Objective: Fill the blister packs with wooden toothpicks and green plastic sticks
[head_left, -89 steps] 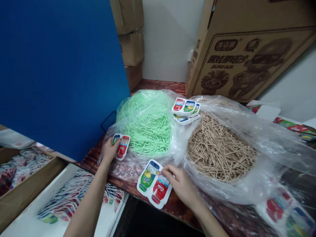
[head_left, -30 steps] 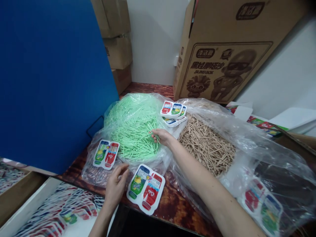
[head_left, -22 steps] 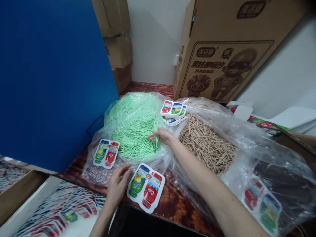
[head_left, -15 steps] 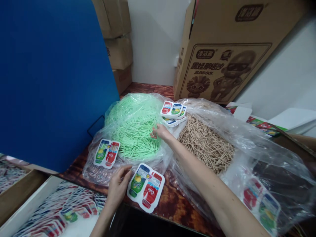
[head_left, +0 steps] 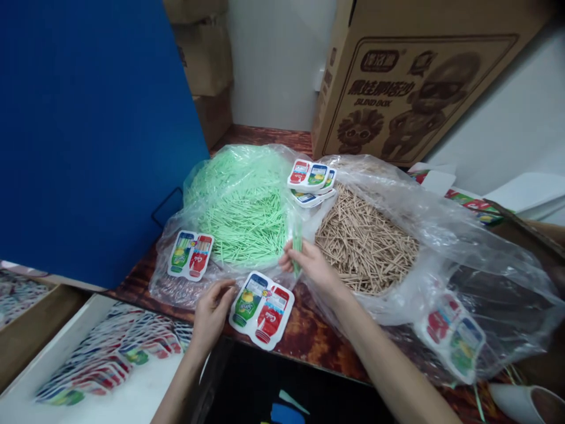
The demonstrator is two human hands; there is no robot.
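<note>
My right hand [head_left: 309, 262] grips a small upright bunch of thin green sticks [head_left: 297, 247], at the front right edge of the green stick pile [head_left: 245, 227] in its clear plastic bag. Beside it to the right lies a heap of brown sticks [head_left: 366, 244] in another clear bag. My left hand [head_left: 215, 309], fingers loosely curled and thumb apart, rests by the left edge of a white-rimmed Sprite and Cola pack [head_left: 262, 310]. Whether it touches the pack is hard to see. Further left, a similar pack [head_left: 190, 255] shows sticks in its windows.
Several packs [head_left: 311, 176] are stacked between the two bags. Another pack [head_left: 454, 335] lies at the right. A white box [head_left: 57, 359] of packs stands lower left. A blue panel [head_left: 97, 147] borders the left side; a large carton [head_left: 424, 100] stands behind.
My right hand has come out of the green pile toward me, now with a bunch of green sticks in it. My left hand stays beside the pack. The camera view has tilted slightly down.
</note>
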